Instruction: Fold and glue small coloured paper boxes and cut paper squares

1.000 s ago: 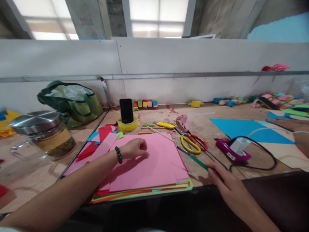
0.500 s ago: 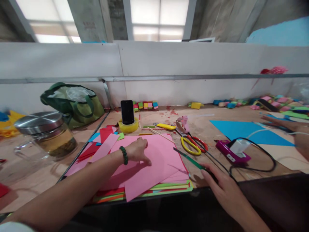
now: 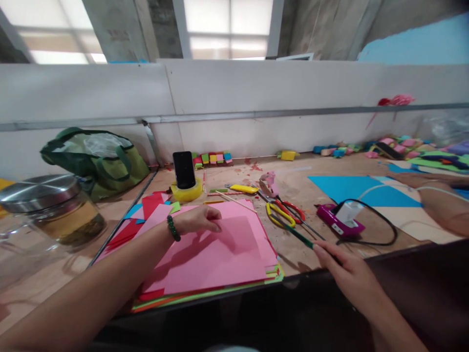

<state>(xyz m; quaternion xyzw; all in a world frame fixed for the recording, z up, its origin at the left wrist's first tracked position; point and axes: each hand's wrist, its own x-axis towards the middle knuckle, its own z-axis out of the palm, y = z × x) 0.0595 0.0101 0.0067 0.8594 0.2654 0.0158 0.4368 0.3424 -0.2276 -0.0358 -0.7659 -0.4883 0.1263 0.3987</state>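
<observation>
My left hand (image 3: 201, 220), with a green bead bracelet (image 3: 173, 228) at the wrist, is over a pink paper sheet (image 3: 220, 264) on a stack of coloured paper. Its fingers are loosely curled, the thumb apart from them; whether it touches the sheet is unclear. My right hand (image 3: 346, 271) grips a thin, flat green tool with a dark tip (image 3: 300, 237), pointing left and away from me. Beyond that tip lie yellow-and-red-handled scissors (image 3: 280, 215). A yellow utility knife (image 3: 245, 188) and a thin wooden stick (image 3: 234, 200) lie behind the stack.
A glass tea mug (image 3: 69, 225) and green bag (image 3: 106, 166) stand left. A phone (image 3: 184, 169) rests in a tape roll (image 3: 187, 192). Right are a purple power strip (image 3: 340, 222), cable, blue paper (image 3: 355, 190) and another person's arm (image 3: 445, 203). Small paper blocks (image 3: 212, 158) line the wall.
The top pink sheet has turned to lie more squarely on the stack. My left hand's fingers are more curled. The green tool's tip now overlaps the scissors' handles. The camera view has shifted right.
</observation>
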